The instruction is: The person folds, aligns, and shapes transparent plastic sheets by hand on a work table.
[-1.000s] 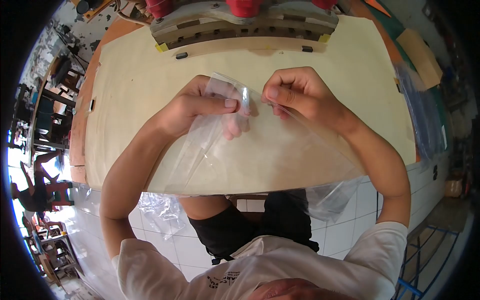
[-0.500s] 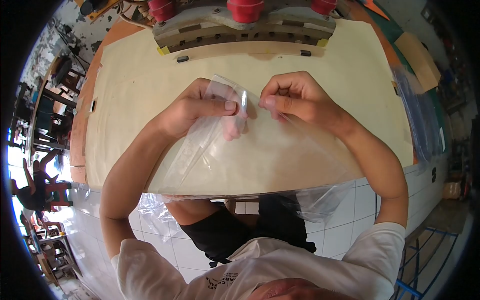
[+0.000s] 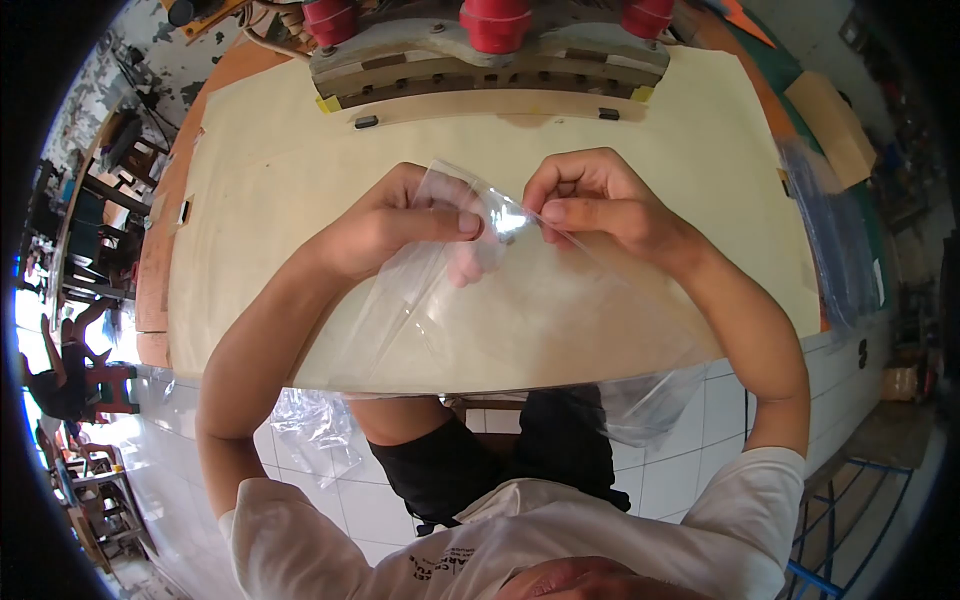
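Observation:
A clear plastic sheet (image 3: 540, 300) is stretched between my two hands, and its lower part drapes over the table's near edge. My left hand (image 3: 425, 220) pinches it near the upper left corner, thumb on top and fingers showing through the film. On the right, my right hand (image 3: 600, 205) grips the sheet's upper edge between thumb and curled fingers. A bright glint lies on the film between the hands. Whether the sheet is a single layer or a bag, I cannot tell.
A machine bar with red knobs (image 3: 495, 25) spans the table's far side. Small black blocks (image 3: 367, 122) lie before it. Stacked clear plastic (image 3: 840, 235) and a cardboard piece (image 3: 828, 128) are at right. Cream paper (image 3: 260, 200) covers the table. Crumpled film (image 3: 315, 430) hangs below.
My right hand now holds the sheet's edge a little closer to my left hand's thumb. The film between them has shifted and catches more light.

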`<state>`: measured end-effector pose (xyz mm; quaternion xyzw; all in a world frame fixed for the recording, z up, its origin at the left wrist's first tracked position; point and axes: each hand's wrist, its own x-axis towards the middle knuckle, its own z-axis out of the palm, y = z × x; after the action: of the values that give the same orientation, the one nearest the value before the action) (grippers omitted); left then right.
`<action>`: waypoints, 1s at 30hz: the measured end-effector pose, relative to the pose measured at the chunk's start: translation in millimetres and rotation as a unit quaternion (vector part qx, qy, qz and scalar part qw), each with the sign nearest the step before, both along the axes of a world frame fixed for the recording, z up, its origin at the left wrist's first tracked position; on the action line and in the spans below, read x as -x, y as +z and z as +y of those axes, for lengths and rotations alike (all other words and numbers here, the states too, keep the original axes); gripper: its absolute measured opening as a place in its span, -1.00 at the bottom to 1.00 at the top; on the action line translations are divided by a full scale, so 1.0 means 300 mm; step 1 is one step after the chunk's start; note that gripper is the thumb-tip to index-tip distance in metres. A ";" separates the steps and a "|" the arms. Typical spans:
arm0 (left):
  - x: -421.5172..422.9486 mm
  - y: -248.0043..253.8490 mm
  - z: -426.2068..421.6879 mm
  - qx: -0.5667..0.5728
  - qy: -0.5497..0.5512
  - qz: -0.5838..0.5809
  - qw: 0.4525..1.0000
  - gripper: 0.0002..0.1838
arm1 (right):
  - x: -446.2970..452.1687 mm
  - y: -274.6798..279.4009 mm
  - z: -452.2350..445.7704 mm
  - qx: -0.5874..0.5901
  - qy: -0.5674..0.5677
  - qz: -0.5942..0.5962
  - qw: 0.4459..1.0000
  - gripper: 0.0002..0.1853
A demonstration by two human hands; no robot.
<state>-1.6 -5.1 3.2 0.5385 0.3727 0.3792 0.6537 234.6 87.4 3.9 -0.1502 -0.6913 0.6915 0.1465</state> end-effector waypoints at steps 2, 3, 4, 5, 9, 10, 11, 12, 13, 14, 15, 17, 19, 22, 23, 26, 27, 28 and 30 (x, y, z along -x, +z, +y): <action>-0.002 0.004 -0.002 0.002 -0.002 0.004 1.000 -0.80 | -0.002 0.003 -0.001 -0.004 -0.005 -0.002 1.000 -0.80; -0.002 0.005 -0.003 0.004 -0.003 0.005 1.000 -0.79 | -0.003 0.003 0.001 -0.003 -0.001 -0.006 1.000 -0.80; -0.002 0.007 -0.003 0.006 -0.004 0.007 1.000 -0.78 | -0.004 0.003 0.003 -0.003 0.003 -0.010 1.000 -0.79; -0.002 0.010 -0.004 0.006 -0.005 0.008 1.000 -0.78 | -0.004 0.001 0.005 -0.003 0.002 -0.010 1.000 -0.79; 0.003 0.016 -0.001 0.014 -0.012 0.007 1.000 -0.79 | -0.003 -0.003 0.010 0.011 0.013 0.008 1.000 -0.79; 0.005 0.014 0.000 0.015 -0.018 -0.001 1.000 -0.79 | -0.003 -0.003 0.010 0.017 0.015 0.010 1.000 -0.78; 0.005 0.013 0.000 0.015 -0.018 0.000 1.000 -0.79 | -0.003 -0.004 0.011 0.018 0.015 0.010 1.000 -0.78; 0.004 0.012 -0.002 0.014 -0.012 -0.001 1.000 -0.80 | -0.003 -0.006 0.011 0.017 0.016 0.010 1.000 -0.78; 0.004 0.012 -0.002 0.012 -0.006 -0.001 1.000 -0.80 | -0.002 -0.007 0.011 0.017 0.016 0.010 1.000 -0.78; 0.005 0.012 -0.002 0.013 -0.006 -0.001 1.000 -0.80 | -0.002 -0.006 0.010 0.017 0.016 0.011 1.000 -0.78; 0.006 0.013 -0.002 0.015 -0.009 -0.003 1.000 -0.80 | -0.001 -0.003 0.006 0.015 0.013 0.009 1.000 -0.78; 0.007 0.015 -0.001 0.017 -0.012 -0.004 1.000 -0.80 | -0.001 0.001 0.004 0.013 0.010 0.007 1.000 -0.77; 0.009 0.017 -0.002 0.014 -0.017 -0.004 1.000 -0.80 | 0.001 0.002 0.004 0.012 0.011 0.006 1.000 -0.77; -0.001 0.010 -0.005 -0.008 -0.003 0.008 1.000 -0.79 | 0.005 -0.004 0.005 0.010 0.012 0.011 1.000 -0.77; 0.000 0.009 -0.004 -0.009 -0.003 0.008 1.000 -0.79 | 0.006 -0.004 0.004 0.009 0.013 0.010 1.000 -0.77; -0.004 0.003 0.000 -0.011 -0.014 0.000 1.000 -0.79 | 0.004 0.002 0.002 -0.008 0.010 0.003 1.000 -0.75; -0.002 -0.001 0.002 -0.007 -0.012 0.003 1.000 -0.78 | 0.003 0.004 0.001 -0.002 0.012 0.002 1.000 -0.74; -0.001 -0.003 0.003 -0.004 -0.011 0.006 1.000 -0.78 | 0.002 0.006 0.000 0.003 0.014 0.000 1.000 -0.73; -0.003 0.000 0.002 -0.002 -0.013 0.005 1.000 -0.79 | 0.001 0.007 -0.002 0.006 0.011 -0.001 1.000 -0.73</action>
<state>-0.7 -4.3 3.3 0.5465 0.3684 0.3691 0.6552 234.2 86.9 6.0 -0.1442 -0.6891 0.6968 0.1370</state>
